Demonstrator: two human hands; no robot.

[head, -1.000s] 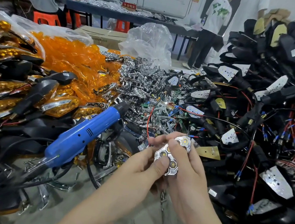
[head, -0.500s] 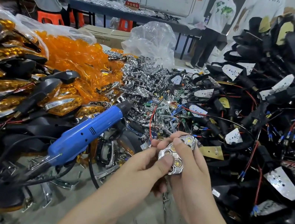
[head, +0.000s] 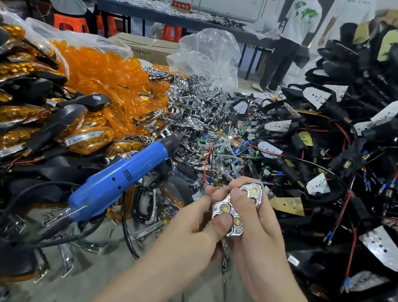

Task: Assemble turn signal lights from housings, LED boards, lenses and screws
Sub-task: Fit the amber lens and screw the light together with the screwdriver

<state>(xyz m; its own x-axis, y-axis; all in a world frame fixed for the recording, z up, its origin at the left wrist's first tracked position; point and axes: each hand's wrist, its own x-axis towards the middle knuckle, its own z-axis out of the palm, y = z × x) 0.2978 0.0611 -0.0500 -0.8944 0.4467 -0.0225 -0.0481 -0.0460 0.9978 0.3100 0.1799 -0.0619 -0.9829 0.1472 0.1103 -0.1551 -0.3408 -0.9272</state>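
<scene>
Pinched between left hand point(head: 192, 231) and right hand point(head: 260, 232): chrome reflector point(head: 224, 209); clear bag point(head: 80, 37) holds orange lenses point(head: 105, 72)

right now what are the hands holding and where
A chrome reflector, in both hands: left hand thumb on its lower face, right hand fingers across its middle.

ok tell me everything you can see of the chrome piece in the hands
The chrome piece is a shiny, silver-looking reflector with faceted cups; three show yellowish LEDs inside. It is held tilted above the grey bench: the left hand presses a thumb on its lower end, and the right hand curls fingers across its middle. Its back is hidden.
</scene>
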